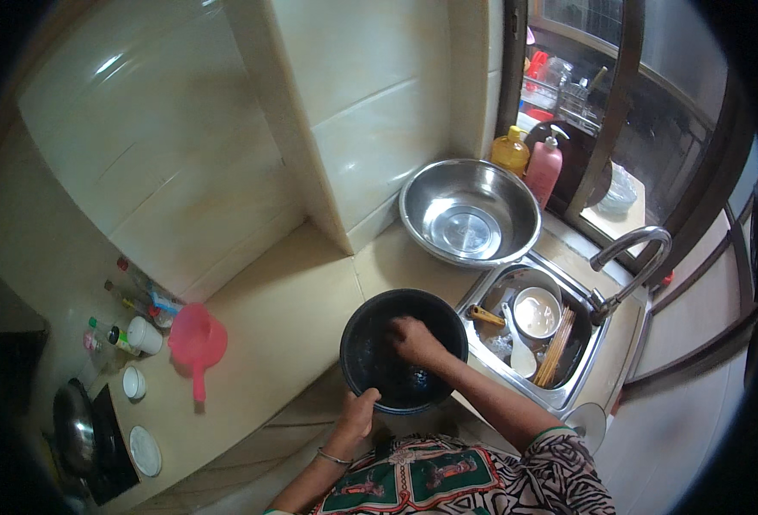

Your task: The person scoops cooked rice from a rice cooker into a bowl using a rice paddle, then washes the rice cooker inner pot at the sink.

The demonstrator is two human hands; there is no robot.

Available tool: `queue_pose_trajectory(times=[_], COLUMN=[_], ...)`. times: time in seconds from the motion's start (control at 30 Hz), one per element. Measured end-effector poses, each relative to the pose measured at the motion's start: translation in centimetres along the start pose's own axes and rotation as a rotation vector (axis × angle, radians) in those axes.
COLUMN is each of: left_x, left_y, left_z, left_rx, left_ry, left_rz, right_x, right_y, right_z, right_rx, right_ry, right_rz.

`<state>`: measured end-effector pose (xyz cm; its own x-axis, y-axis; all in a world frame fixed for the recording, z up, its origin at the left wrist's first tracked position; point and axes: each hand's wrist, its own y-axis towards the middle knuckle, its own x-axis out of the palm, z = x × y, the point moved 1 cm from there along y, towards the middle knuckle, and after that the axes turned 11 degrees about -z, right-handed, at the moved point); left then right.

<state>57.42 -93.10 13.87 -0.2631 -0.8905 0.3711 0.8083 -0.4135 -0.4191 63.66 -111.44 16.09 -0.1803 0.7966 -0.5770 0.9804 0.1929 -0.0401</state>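
Observation:
A round black basin (379, 322) stands at the counter's front edge, partly overhanging it. My left hand (359, 412) grips its near rim, thumb on top. Inside the basin is my right hand (411, 341), fingers curled near the inner wall; whether it holds anything is hidden. Just right of the basin, the steel sink (478, 351) holds a white bowl (538, 312) with cloudy liquid, a white rice paddle (521, 354), a bundle of chopsticks (556, 347) and a yellow-handled utensil (487, 316) among water.
Behind the basin stands a large steel bowl (472, 222), beside a pink pump bottle (545, 167) and a yellow bottle (511, 151). A curved faucet (642, 270) rises at the sink's right. Leftward are a pink dipper (198, 338), a small bowl (134, 382), a white dish (145, 450) and a wok (75, 428).

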Motion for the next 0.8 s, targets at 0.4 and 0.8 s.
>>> queue_pose_trajectory(times=[0.4,0.8], left_x=[-2.3,-2.7], left_y=[-0.7,-1.2], left_z=[0.1,0.2], left_rx=[0.119,0.116], left_ry=[0.011,0.013], left_rz=[0.039,0.036], right_x=[1.0,2.2], right_y=[1.0,-0.1], right_z=[-2.4,-1.8], right_rx=[-0.197,-0.179], right_ry=[-0.231,-0.191], right_rz=[-0.101,-0.128])
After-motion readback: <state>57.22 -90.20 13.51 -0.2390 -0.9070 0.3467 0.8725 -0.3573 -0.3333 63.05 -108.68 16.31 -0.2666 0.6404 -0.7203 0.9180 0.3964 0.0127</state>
